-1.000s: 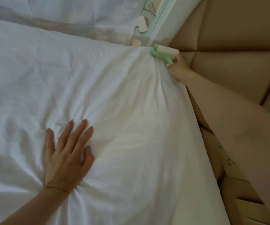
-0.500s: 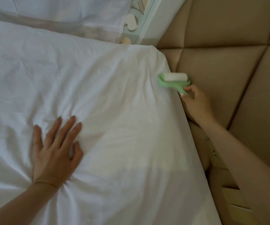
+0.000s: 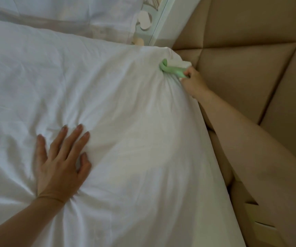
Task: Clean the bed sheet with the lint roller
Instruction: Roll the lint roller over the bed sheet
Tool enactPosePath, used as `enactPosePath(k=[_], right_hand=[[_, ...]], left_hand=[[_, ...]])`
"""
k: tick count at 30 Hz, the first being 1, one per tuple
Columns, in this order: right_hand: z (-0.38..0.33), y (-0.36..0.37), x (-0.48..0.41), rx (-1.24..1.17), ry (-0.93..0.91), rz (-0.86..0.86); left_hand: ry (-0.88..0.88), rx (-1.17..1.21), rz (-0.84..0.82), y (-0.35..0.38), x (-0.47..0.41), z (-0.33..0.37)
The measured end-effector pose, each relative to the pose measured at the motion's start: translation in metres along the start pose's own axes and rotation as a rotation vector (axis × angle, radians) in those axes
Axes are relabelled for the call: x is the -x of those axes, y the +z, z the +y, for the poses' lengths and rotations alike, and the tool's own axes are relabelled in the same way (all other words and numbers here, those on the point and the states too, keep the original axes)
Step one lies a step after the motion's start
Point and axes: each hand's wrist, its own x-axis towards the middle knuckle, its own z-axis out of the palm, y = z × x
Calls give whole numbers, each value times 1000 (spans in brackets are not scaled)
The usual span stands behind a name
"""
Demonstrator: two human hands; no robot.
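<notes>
The white bed sheet (image 3: 125, 86) fills most of the view. It is soft and creased, with folds radiating from two spots where it is loaded, so it looks like loose cloth that would bunch under a sticky roll unless pinned. To its right a tan padded headboard (image 3: 241, 68) with stitched panels stands just beside the mattress edge, leaving a tight corner to work in. At the top lie more white bedding (image 3: 54, 8) and a pale frame (image 3: 163, 20). The left hand (image 3: 60, 163) lies flat on the sheet, fingers straight and spread, holding nothing. It is probably there to keep the cloth taut against the roller's pull. The right hand (image 3: 194, 81), reaching along the headboard side, has its fingers curled round the green handle of the lint roller (image 3: 172, 67). The roller's white drum presses on the sheet at the far corner, right at the edge, and wrinkles gather toward it.
</notes>
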Motion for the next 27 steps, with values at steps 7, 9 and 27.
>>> enactPosePath(k=[7, 9, 27], right_hand=[[37, -1, 69, -8, 48, -27], [52, -3, 104, -2, 68, -17], [137, -40, 315, 57, 133, -146]], left_hand=[[-23, 26, -8, 1, 1, 0], [-20, 27, -5, 1, 1, 0], [-66, 12, -85, -12, 2, 3]])
